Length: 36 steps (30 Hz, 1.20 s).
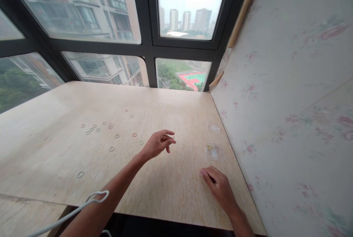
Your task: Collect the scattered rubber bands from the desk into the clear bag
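My left hand (158, 143) is over the middle of the table, its fingers pinched at a small thin ring (173, 137) that shows by the fingertips. To the right, my right hand (217, 183) is held low near the table's front, fingers curled and thumb pressed against them; whatever they may hold is hidden. Just beyond it lies a clear plastic packet (219, 152) with small yellow pieces (209, 147) in it. Left of my left hand, several thin rings are scattered, among them a green ring (141, 142), a reddish ring (134, 135) and a larger dark ring (81, 174).
Another clear plastic piece (214, 128) lies farther back beside the flowered wall (275, 119). Dark-framed windows (150, 49) border the pale table (171, 185) at the back. A white cable (68, 213) loops up by my left forearm.
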{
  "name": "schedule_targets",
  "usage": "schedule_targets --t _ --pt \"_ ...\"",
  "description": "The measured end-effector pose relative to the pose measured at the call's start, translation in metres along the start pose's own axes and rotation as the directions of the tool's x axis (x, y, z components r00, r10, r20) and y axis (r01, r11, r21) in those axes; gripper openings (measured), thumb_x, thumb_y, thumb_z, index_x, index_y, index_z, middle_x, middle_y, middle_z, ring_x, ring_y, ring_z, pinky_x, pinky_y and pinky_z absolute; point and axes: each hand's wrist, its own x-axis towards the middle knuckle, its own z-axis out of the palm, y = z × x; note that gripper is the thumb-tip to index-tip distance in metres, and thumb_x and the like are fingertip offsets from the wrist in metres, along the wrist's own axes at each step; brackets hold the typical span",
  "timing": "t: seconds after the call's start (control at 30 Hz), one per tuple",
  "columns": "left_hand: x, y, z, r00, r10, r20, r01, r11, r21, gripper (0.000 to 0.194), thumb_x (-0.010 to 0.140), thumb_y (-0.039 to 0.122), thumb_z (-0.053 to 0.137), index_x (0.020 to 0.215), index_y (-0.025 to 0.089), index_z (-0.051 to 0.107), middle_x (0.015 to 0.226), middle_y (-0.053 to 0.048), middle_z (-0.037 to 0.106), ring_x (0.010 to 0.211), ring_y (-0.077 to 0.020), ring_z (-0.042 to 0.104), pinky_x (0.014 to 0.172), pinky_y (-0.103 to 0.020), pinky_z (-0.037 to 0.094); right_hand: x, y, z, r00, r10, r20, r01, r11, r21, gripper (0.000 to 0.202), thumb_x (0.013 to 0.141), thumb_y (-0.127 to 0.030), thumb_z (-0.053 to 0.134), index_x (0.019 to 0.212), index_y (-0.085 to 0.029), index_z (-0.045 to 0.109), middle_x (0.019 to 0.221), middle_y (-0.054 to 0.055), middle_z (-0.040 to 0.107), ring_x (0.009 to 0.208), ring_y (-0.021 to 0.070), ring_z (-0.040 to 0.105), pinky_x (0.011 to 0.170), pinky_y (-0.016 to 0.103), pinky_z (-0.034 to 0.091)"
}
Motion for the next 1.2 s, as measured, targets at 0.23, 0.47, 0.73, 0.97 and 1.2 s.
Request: schedule_targets --t 0.23,0.47,0.73,0.97,1.2 --pt "0.011 0.021 0.053 0.996 0.035 0.086 -0.038 0.999 0.037 0.015 0.077 0.029 0.067 0.073 0.015 0.068 0.065 -0.002 0.069 0.055 -0.0148 0.067 0.047 -0.019 0.041 0.001 -0.004 -0.002 1.0 0.027 0.001 -0.027 1.0 0.007 0.031 0.097 -0.036 0.041 0.081 -0.021 0.063 0.073 0.003 0.061 0.07 0.0171 0.058 0.065 0.028 0.044" --pt "0.041 0.032 0.11 0.951 0.257 0.171 -0.298 0.908 0.294 0.015 0.084 0.024 0.06 0.08 0.018 0.074 0.075 -0.003 0.073 0.066 -0.0144 0.066 0.063 -0.023 0.048 0.0 -0.003 -0.002 1.0 0.017 -0.009 -0.017 0.999 0.037 0.031 0.097 -0.035 0.042 0.079 -0.021 0.063 0.072 0.002 0.06 0.069 0.0164 0.058 0.065 0.027 0.043" --pt "0.075 0.026 0.153 0.874 0.424 0.237 -0.485 0.726 0.489 0.02 0.088 0.016 0.053 0.087 0.02 0.073 0.107 -0.005 0.071 0.098 -0.0198 0.062 0.085 -0.032 0.049 0.0 -0.002 -0.003 0.999 0.032 -0.005 -0.032 0.999 0.014 0.03 0.097 -0.032 0.042 0.075 -0.02 0.06 0.07 0.001 0.057 0.067 0.0154 0.054 0.065 0.027 0.041" --pt "0.09 0.018 0.165 0.856 0.384 0.345 -0.516 0.645 0.563 0.02 0.088 0.017 0.053 0.088 0.019 0.073 0.119 -0.006 0.066 0.104 -0.0225 0.059 0.092 -0.038 0.047 0.002 -0.004 -0.005 0.999 0.038 0.002 -0.038 0.999 0.006 0.028 0.096 -0.028 0.044 0.076 -0.019 0.061 0.071 0.001 0.059 0.067 0.0149 0.054 0.064 0.027 0.041" --pt "0.092 0.009 0.162 0.857 0.391 0.334 -0.514 0.692 0.507 0.026 0.085 0.009 0.053 0.103 0.018 0.07 0.121 -0.008 0.064 0.109 -0.0222 0.058 0.095 -0.038 0.046 0.002 -0.004 -0.005 0.999 0.046 0.001 -0.046 0.999 0.012 0.027 0.096 -0.027 0.044 0.074 -0.02 0.059 0.069 0.0 0.057 0.066 0.0142 0.053 0.063 0.026 0.039"
